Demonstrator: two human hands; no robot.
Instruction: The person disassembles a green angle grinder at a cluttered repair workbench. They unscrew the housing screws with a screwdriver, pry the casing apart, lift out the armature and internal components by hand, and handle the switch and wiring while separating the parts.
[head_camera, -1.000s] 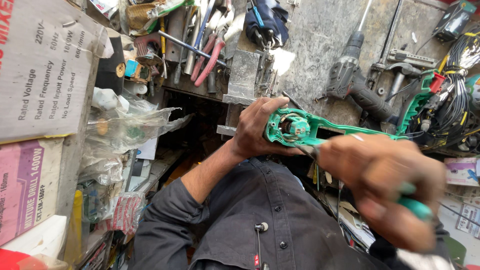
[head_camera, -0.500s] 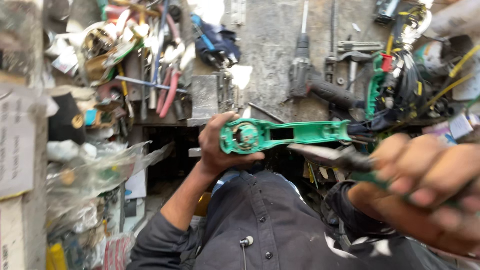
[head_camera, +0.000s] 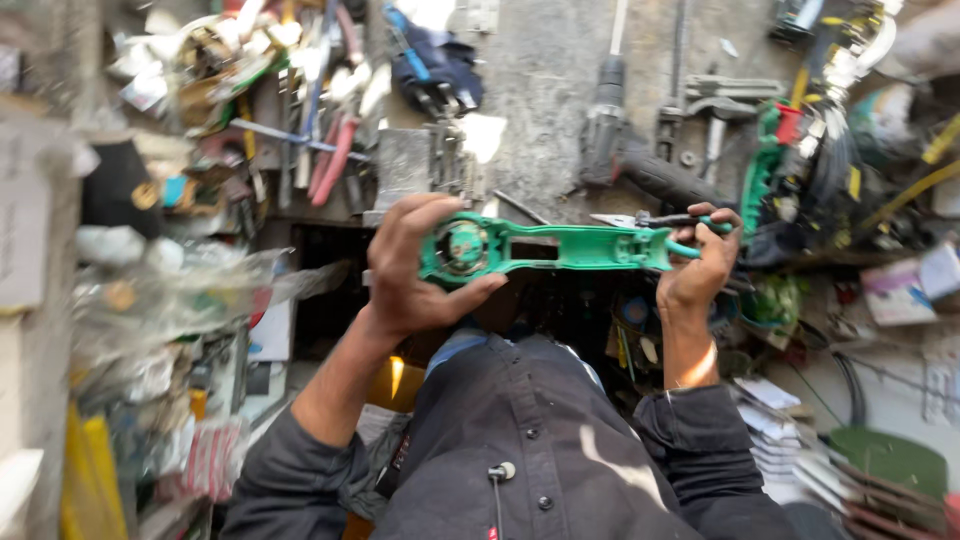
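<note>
Left hand (head_camera: 410, 275) clamped on green tool housing (head_camera: 545, 248); right hand (head_camera: 700, 265) gripping pliers (head_camera: 660, 220).

Grey drill (head_camera: 610, 140), red-handled pliers (head_camera: 335, 160)

Green tool housing (head_camera: 560, 247) (teal-handled pliers (head_camera: 665, 220) beside it), dark grey shirt (head_camera: 540, 440).

One long green plastic tool housing (head_camera: 560, 247), open side showing, round cavity at one end. One slim dark-handled pointed hand tool (head_camera: 660, 219) lying along it. Two bare hands: left hand (head_camera: 420, 270), right hand (head_camera: 705, 265). One grey corded power drill (head_camera: 625, 160) on the bench. One pair of red-handled pliers (head_camera: 335, 160). Loose clutter on the left too blurred to count.
</note>
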